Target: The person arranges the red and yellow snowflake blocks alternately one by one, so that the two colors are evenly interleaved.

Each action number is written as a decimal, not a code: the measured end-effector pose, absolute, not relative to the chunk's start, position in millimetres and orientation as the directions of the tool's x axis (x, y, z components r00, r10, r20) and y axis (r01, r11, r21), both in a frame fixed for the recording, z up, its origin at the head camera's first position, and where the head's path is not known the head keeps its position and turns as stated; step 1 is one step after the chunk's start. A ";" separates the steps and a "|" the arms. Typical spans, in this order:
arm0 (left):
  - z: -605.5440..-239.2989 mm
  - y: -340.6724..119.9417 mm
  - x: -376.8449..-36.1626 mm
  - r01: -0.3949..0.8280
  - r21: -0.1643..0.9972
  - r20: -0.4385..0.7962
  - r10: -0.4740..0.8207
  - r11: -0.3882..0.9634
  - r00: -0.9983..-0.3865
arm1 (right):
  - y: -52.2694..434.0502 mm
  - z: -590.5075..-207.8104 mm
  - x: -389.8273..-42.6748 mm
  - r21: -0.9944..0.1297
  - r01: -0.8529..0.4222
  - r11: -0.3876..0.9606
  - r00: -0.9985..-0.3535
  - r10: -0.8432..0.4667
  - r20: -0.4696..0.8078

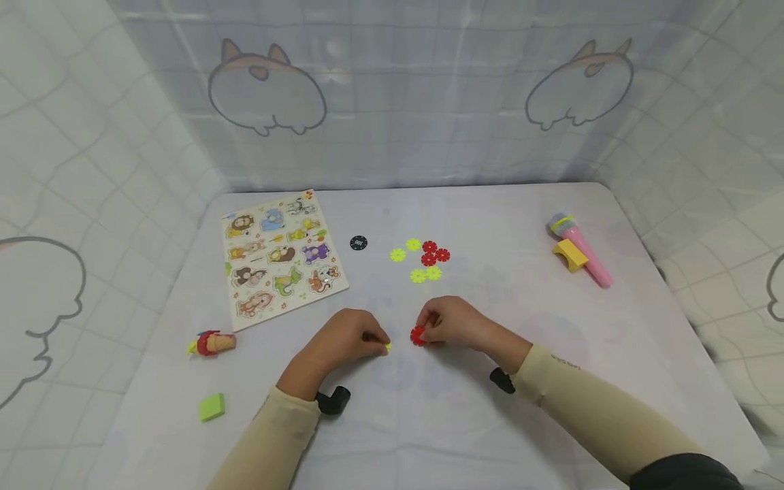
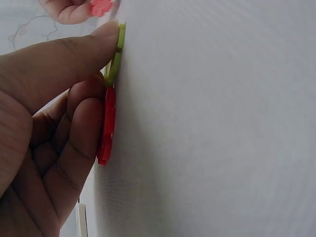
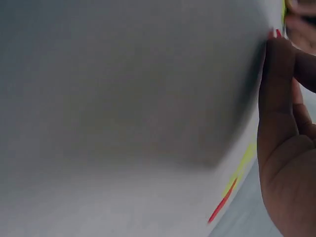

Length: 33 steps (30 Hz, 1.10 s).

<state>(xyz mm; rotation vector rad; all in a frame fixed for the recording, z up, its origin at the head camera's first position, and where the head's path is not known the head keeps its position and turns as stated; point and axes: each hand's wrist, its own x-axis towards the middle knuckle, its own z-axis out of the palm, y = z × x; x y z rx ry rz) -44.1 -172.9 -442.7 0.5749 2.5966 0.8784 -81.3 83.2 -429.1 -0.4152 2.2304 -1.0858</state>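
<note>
Low in the middle of the frame, the left hand point(image 1: 343, 340) pinches a yellow flower point(image 1: 388, 346) and a red piece point(image 2: 107, 126) against the worktop point(image 1: 643, 340). Just right, the right hand point(image 1: 450, 321) pinches a red flower point(image 1: 418, 335). Farther up lie loose flowers point(image 1: 421, 258)

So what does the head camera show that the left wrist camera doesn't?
Only the head view shows the whole table: the animal puzzle board, the pink toy microphone, the black disc and the loose yellow and red flower pieces. Only the left wrist view shows that the left hand pinches a red flower piece together with a yellow-green one. Both show the right hand holding a red flower piece.
</note>
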 end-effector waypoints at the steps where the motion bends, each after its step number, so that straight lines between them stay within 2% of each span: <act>1: -442.8 -173.2 -44.1 0.268 0.633 -0.181 0.476 0.726 -0.861 | 79.1 -431.3 -78.0 -0.785 -0.052 0.617 -0.760 -0.534 -0.370; 8: -442.7 -174.4 -44.8 0.296 0.640 -0.156 0.497 0.709 -0.854 | 58.6 -432.3 -64.5 -0.670 -0.328 0.667 -0.756 -0.610 -0.237; 13: -444.0 -174.3 -43.0 0.308 0.651 -0.131 0.503 0.694 -0.855 | 52.4 -429.8 -57.0 -0.564 -0.448 0.694 -0.735 -0.645 -0.210; 21: -442.7 -174.2 -40.7 0.301 0.642 -0.137 0.492 0.705 -0.860 | 42.0 -430.5 -56.0 -0.531 -0.481 0.697 -0.734 -0.652 -0.190; 28: -441.5 -173.8 -39.3 0.327 0.632 -0.122 0.506 0.703 -0.854 | 45.3 -428.1 -58.5 -0.560 -0.456 0.691 -0.738 -0.646 -0.196; 33: -442.0 -173.1 -38.9 0.342 0.632 -0.107 0.515 0.696 -0.851 | 52.7 -417.4 -77.3 -0.578 -0.400 0.712 -0.777 -0.597 -0.198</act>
